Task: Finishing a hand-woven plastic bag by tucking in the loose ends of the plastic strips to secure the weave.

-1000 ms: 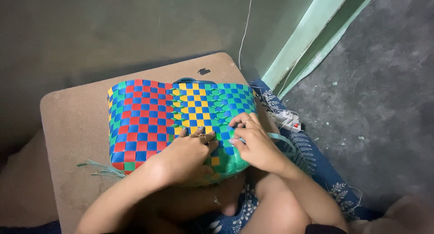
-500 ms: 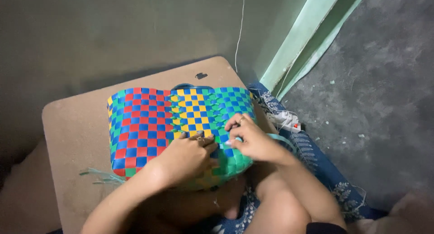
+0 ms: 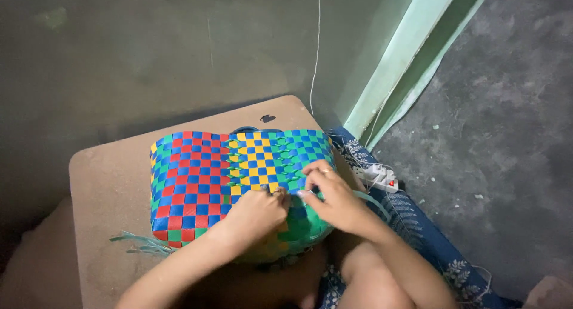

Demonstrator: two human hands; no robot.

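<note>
Hands: your left hand [image 3: 258, 212] and right hand [image 3: 334, 198] both rest on the near edge of the woven basket [image 3: 233, 177], fingertips almost meeting at its middle.
Left hand: your fingers are curled and pinched on a strand of the weave near the yellow-and-blue panel.
Right hand: your fingers are bent and closed on a pale green strip [image 3: 367, 198] that loops out to the right of the basket.
Basket: it lies on its side on the tan board [image 3: 107, 183], checkered red-blue on the left, yellow-blue in the middle, green-blue on the right.
Loose ends: pale green strips [image 3: 134, 242] trail from the basket's lower left corner.
Right of basket: a white power strip [image 3: 377, 176] sits on blue patterned cloth [image 3: 430, 237].
Beyond basket: a grey wall [image 3: 149, 52] with a thin white cord [image 3: 316, 40] hanging down it.
</note>
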